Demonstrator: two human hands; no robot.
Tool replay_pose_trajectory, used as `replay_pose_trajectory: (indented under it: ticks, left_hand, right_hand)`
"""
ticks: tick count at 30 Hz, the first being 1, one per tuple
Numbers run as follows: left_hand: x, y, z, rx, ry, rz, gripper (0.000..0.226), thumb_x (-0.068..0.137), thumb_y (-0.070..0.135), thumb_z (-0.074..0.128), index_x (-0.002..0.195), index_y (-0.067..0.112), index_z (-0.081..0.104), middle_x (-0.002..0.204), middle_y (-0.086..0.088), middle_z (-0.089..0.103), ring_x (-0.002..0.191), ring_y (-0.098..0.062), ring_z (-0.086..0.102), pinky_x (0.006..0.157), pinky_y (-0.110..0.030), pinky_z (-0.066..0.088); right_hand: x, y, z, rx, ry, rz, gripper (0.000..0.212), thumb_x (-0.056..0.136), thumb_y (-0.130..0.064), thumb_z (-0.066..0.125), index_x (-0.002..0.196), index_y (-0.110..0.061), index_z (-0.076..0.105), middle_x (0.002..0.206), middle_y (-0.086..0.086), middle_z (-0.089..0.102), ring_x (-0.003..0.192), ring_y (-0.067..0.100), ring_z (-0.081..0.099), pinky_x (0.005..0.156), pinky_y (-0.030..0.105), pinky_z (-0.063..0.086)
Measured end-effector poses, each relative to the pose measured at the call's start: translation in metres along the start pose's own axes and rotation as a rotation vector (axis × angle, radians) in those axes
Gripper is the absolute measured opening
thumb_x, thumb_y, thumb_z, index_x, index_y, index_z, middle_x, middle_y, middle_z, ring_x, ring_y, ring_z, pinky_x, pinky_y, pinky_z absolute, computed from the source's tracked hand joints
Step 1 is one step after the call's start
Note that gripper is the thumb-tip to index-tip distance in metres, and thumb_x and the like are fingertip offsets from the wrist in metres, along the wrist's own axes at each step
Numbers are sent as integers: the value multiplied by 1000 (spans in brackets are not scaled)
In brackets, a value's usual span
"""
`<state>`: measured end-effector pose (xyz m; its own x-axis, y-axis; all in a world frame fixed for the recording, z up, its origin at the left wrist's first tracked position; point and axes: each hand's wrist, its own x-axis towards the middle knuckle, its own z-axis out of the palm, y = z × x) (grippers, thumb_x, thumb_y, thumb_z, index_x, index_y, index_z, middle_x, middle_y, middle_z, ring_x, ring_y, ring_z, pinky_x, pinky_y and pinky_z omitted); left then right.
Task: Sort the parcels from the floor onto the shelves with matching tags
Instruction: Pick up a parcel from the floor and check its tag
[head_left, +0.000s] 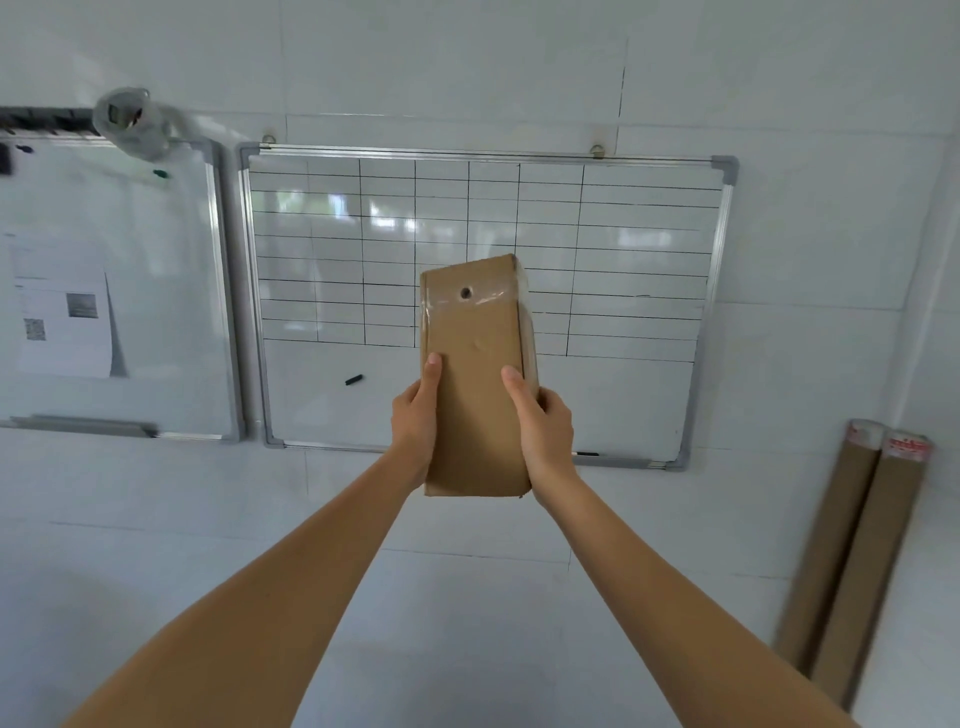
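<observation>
A narrow brown cardboard parcel (475, 364) is held upright in front of me at arm's length, against a white wall. Clear tape wraps its top, and a small dark hole shows near the upper end. My left hand (415, 415) grips its left edge, thumb on the front face. My right hand (543, 426) grips the right edge the same way. No tag is visible on the face toward me. No shelves or floor parcels are in view.
A whiteboard (649, 260) with a drawn grid hangs on the wall behind the parcel. A second whiteboard (156, 312) with papers hangs at the left. Two brown cardboard tubes (857, 545) lean against the wall at the right.
</observation>
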<state>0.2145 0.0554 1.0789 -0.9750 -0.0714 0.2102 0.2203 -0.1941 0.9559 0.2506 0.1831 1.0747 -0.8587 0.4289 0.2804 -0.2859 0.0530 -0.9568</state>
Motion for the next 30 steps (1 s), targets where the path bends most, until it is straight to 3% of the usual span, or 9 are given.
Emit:
replay_pose_trajectory:
  ticks: [3, 5, 8, 10, 14, 18, 21, 24, 30]
  left_hand:
    - [4, 0, 6, 19, 89, 17, 43, 98, 50, 58, 128, 19, 66, 127, -3, 67, 124, -26, 59, 109, -43, 47]
    - [-3, 9, 17, -21, 55, 8, 71, 94, 57, 59, 152, 22, 41, 149, -6, 51, 137, -28, 48, 117, -47, 38]
    - [-14, 20, 35, -28, 2, 6, 111, 69, 86, 56, 159, 34, 18, 158, -4, 36, 145, -31, 38, 120, -51, 32]
    - [-17, 25, 39, 94, -12, 52, 122, 56, 90, 54, 159, 39, 14, 160, -5, 31, 147, -31, 31, 120, -56, 30]
    - [-13, 30, 37, 181, -60, 59, 120, 55, 83, 61, 158, 40, 19, 155, -5, 36, 142, -31, 37, 118, -55, 35]
    - [-9, 22, 33, -40, -98, 57, 84, 79, 64, 69, 149, 26, 42, 138, -4, 61, 118, -25, 64, 99, -45, 56]
    - [-11, 21, 36, -126, -136, 97, 55, 93, 53, 62, 138, 21, 56, 123, -3, 71, 108, -22, 71, 82, -35, 61]
    - [-16, 25, 39, -143, -186, 104, 48, 95, 51, 59, 135, 24, 59, 118, 1, 72, 105, -17, 72, 76, -29, 60]
    - [-18, 26, 38, -139, -211, 111, 42, 97, 51, 56, 131, 26, 60, 116, 2, 74, 100, -14, 74, 73, -27, 61]
  right_hand:
    - [-2, 1, 3, -189, 154, -104, 74, 74, -68, 71, 125, -17, 56, 124, 0, 55, 111, 18, 54, 93, 40, 51]
    - [-7, 2, 7, -314, 202, -179, 84, 74, -70, 70, 133, -15, 47, 128, 1, 47, 117, 18, 45, 99, 42, 46]
    - [-11, 2, 16, -382, 175, -179, 84, 83, -72, 58, 136, -10, 41, 134, 6, 44, 123, 24, 46, 105, 47, 44]
    - [-10, 1, 16, -233, 127, -127, 67, 94, -67, 46, 128, -9, 43, 129, 7, 50, 115, 25, 54, 98, 46, 49]
    - [-5, 0, 0, -179, 82, -244, 31, 106, -46, 38, 101, -16, 42, 99, 3, 58, 86, 19, 60, 66, 25, 45]
    - [-1, 2, -12, -103, -51, -206, 33, 99, -54, 50, 95, -22, 46, 99, -2, 62, 92, 18, 65, 76, 30, 55]
    - [0, -7, -17, 88, -181, -26, 43, 94, -62, 53, 113, -24, 51, 113, 1, 66, 102, 19, 69, 87, 38, 59]
    - [0, -11, -22, 247, -341, 36, 53, 96, -61, 50, 134, -24, 53, 123, 8, 70, 109, 25, 72, 88, 41, 62]
    - [-2, -9, -23, 303, -374, 67, 49, 97, -60, 48, 130, -26, 59, 121, 8, 73, 105, 23, 74, 75, 33, 62]
